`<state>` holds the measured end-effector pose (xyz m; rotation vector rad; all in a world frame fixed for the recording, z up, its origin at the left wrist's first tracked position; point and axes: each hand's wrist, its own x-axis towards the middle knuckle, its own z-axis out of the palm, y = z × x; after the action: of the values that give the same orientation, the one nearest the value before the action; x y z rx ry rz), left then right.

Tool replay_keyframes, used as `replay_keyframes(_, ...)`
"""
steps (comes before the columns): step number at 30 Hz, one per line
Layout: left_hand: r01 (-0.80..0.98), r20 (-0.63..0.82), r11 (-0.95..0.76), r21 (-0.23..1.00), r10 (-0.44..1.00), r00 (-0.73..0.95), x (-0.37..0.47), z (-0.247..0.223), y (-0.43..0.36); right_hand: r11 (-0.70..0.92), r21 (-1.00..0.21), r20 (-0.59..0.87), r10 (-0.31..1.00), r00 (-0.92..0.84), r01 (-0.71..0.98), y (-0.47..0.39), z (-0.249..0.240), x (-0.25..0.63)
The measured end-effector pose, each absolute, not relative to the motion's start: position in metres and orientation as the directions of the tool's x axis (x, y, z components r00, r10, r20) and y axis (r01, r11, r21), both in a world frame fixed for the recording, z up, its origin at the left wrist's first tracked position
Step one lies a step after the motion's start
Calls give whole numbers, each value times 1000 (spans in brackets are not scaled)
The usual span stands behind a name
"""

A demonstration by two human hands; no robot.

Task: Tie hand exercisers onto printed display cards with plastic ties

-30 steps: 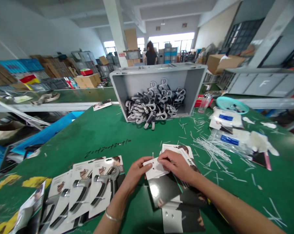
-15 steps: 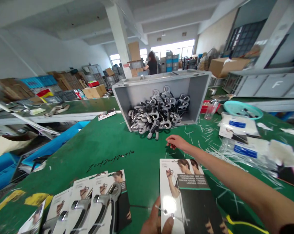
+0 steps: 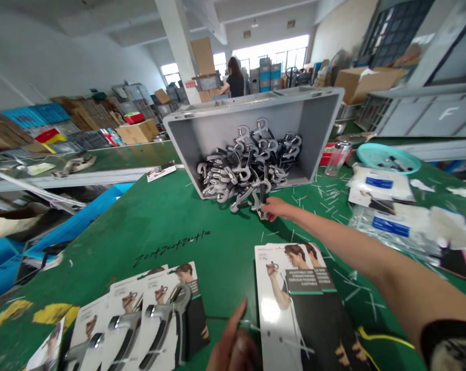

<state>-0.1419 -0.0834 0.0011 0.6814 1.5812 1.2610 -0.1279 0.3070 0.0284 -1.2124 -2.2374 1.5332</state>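
My right hand (image 3: 275,208) is closed on a grey and black hand grip (image 3: 261,206) at the front edge of the pile. That pile of hand grips (image 3: 240,172) spills from a grey crate (image 3: 310,139) lying on its side. Near the bottom centre is my left hand (image 3: 235,342), its index finger stretched out, beside printed cards (image 3: 314,319); a thin clear tie is close to its fingers. At the lower left, several cards (image 3: 198,309) overlap with hand grips mounted on them.
Loose white ties (image 3: 329,201) lie on the green table (image 3: 171,221). At right are plastic bags (image 3: 387,219), a turquoise tray (image 3: 387,149) and a glass jar (image 3: 337,157). Blue bins (image 3: 78,221) stand left. A person (image 3: 235,80) is in the background.
My right hand has moved forward to the pile and closed on a hand grip. My left hand has come off the cards, index finger extended. The view has shifted slightly.
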Motion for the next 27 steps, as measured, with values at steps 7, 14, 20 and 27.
replay_keyframes(7, -44, -133, 129, 991, 830, -541, -185, 38, -46, 375, -886, 61, 677, -734, 272, 245, 78, 15)
replay_keyframes(14, 442, 234, -51, 896, 898, -372, -187, 18, 31, 636, -679, 180, 628, -757, 367, 216, 57, 58)
replay_keyframes(20, 679, 300, -67, 731, 925, -232, -216, 18, 54, 384, -837, -21, 689, -724, 390, 234, 20, 76)
replay_keyframes(27, 815, 134, -113, 569, 990, 43, -213, 27, 138, 171, -896, -138, 770, -623, 410, 250, -14, 74)
